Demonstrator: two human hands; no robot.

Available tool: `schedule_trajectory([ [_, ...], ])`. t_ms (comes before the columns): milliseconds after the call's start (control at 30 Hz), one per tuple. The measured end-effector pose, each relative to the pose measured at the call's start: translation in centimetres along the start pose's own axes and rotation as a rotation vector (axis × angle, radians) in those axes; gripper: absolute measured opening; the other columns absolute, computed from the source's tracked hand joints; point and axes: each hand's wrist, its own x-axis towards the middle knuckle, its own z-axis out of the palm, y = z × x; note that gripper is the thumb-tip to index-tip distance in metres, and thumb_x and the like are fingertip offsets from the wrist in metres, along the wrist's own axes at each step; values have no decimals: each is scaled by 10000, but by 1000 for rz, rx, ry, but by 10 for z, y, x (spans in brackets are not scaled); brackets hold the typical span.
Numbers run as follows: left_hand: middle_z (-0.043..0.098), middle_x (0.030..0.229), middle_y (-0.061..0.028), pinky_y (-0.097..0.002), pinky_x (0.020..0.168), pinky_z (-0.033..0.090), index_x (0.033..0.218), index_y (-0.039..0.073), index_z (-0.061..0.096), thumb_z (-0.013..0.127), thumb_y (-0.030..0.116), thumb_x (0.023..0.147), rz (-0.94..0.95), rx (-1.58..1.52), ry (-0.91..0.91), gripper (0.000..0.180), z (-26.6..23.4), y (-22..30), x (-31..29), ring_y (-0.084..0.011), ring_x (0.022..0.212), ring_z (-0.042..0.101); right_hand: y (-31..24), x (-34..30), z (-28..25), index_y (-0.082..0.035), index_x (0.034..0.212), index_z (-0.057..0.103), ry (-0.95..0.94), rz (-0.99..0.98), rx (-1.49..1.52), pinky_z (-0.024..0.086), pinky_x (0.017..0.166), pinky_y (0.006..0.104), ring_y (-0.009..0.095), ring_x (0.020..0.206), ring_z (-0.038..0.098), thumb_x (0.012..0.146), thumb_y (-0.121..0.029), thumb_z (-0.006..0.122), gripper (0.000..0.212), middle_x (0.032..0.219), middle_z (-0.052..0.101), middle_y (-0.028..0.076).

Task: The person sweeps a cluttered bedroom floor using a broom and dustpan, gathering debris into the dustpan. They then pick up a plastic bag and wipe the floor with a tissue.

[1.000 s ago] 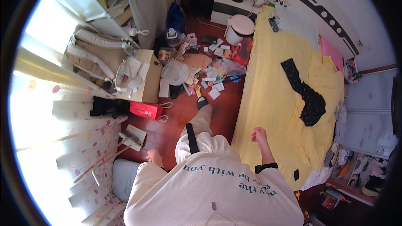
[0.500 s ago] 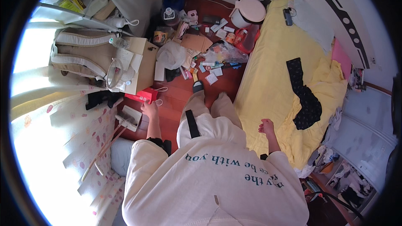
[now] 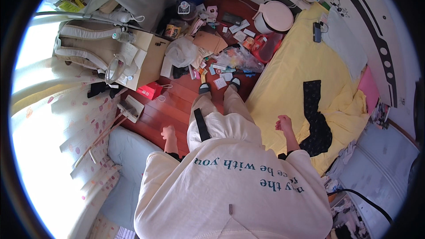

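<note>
My left hand (image 3: 168,132) hangs over the red-brown floor at my left side, fingers loosely closed and holding nothing that I can see. Nearest to it stands a small red paper bag (image 3: 150,90) with white cord handles, apart from the hand. On the other side my right hand (image 3: 284,123) is held beside the bed (image 3: 270,106) with its yellow sheet. Its fingers are bent but apart, with nothing visible in them. A black patterned garment (image 3: 315,119) lies on the sheet to the right of that hand.
Past my slippered feet, boxes, papers, plastic bags (image 3: 182,52) and a red basin (image 3: 268,48) litter the floor. A white lidded bucket (image 3: 273,17) stands by the bed. On the left are a small cabinet (image 3: 149,59), a dustpan (image 3: 131,108) and a pale blue cushioned seat (image 3: 133,148).
My left hand has come back away from the red bag, closer to my body. Both slippered feet now show near the litter. The view has shifted; the right hand stays beside the bed.
</note>
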Motion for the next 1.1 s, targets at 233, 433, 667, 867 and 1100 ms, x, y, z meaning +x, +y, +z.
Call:
schedule_trajectory([
  [233,535,1181,-178,-424,943,377,1112,126,610,542,345,750,254,-76,-81,428,43,37,-42,-340,1104,491,-38,43,-44,-61,975,521,-29,8,-6,518,449,338,188,487,562,863,-199,493,181,665,558,84],
  [433,615,1070,-147,-352,862,437,1085,48,607,549,278,763,323,-356,-250,400,58,60,-40,-267,996,578,-59,62,-57,-67,976,524,-30,44,27,511,478,332,185,505,559,841,-197,515,188,657,555,77],
  [667,631,1003,-137,-330,807,447,1079,3,589,531,247,793,308,-328,-265,381,48,77,-24,-236,956,584,-104,79,-43,-59,976,516,-47,-27,0,513,481,336,194,504,558,837,-187,518,188,671,553,93],
  [867,602,967,-112,-356,722,440,1045,26,583,496,244,808,265,-495,-411,334,48,77,16,-213,869,565,-153,77,0,-55,976,514,-52,-108,20,513,483,348,206,512,560,838,-198,524,199,684,555,96],
  [1100,610,836,-75,-343,641,460,961,40,606,487,222,819,235,-445,-416,260,28,108,96,-197,754,588,-235,50,30,-58,965,509,-89,-236,-27,503,439,337,203,485,558,861,-186,497,164,664,559,93],
])
